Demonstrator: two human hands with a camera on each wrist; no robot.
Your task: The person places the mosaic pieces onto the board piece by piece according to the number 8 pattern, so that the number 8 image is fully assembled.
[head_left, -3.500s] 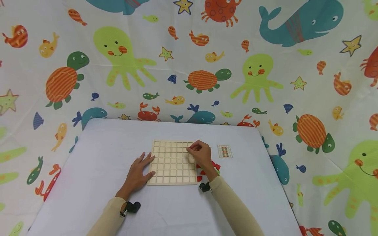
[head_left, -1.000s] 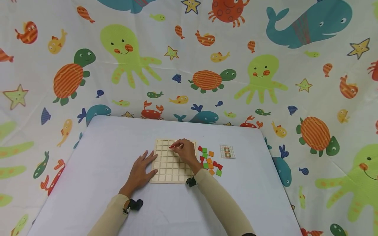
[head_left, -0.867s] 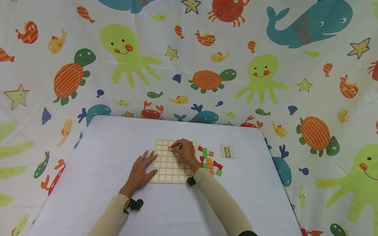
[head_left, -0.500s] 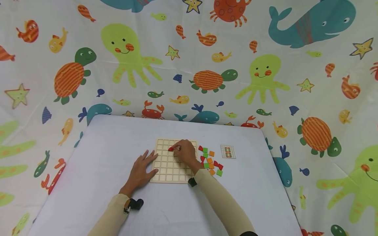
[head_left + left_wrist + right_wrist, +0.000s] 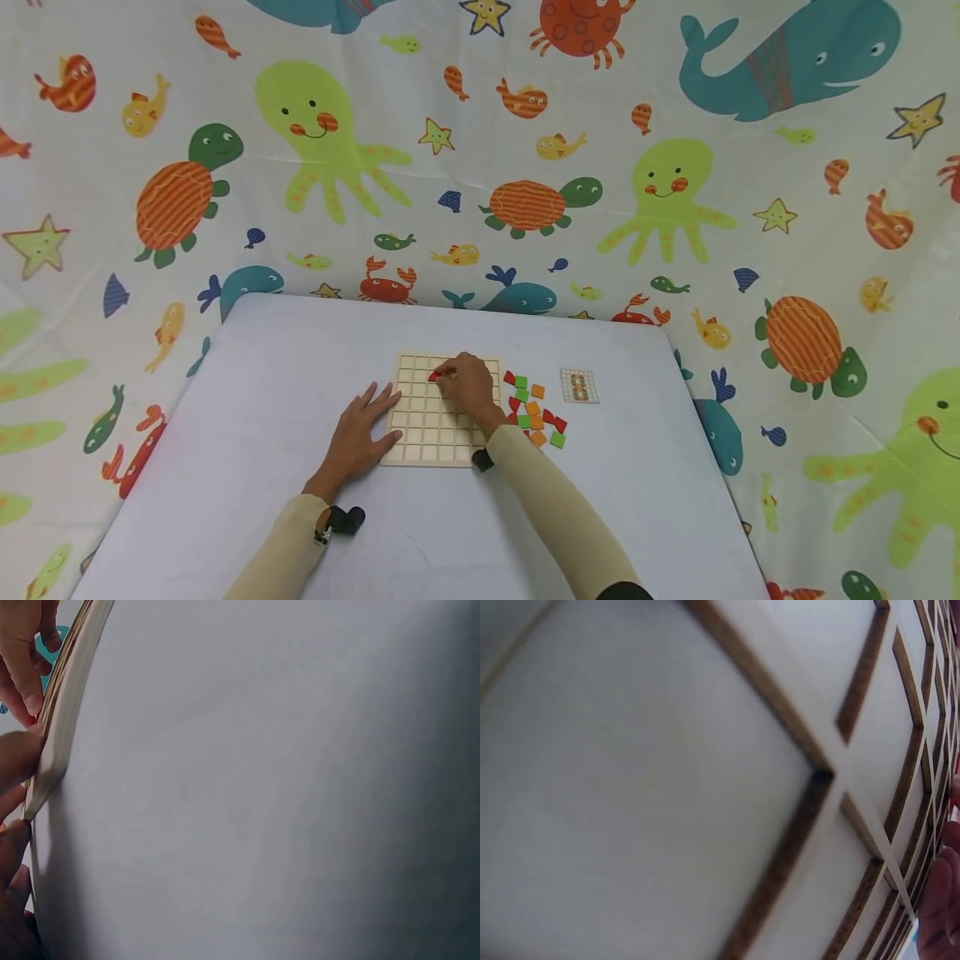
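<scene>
My right hand (image 5: 470, 387) pinches a red tile (image 5: 433, 377) at the far half of the wooden grid board (image 5: 431, 432); released crooked, it could catch a ridge (image 5: 763, 688). My spread left hand (image 5: 357, 435) could jog everything.

The right hand (image 5: 470, 387), pinching a red piece (image 5: 434, 377), has moved left across the grid board (image 5: 430, 435).

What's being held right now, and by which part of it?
A red tile, pinched by the right hand at its right side in the head view; exact contact is hidden.
</scene>
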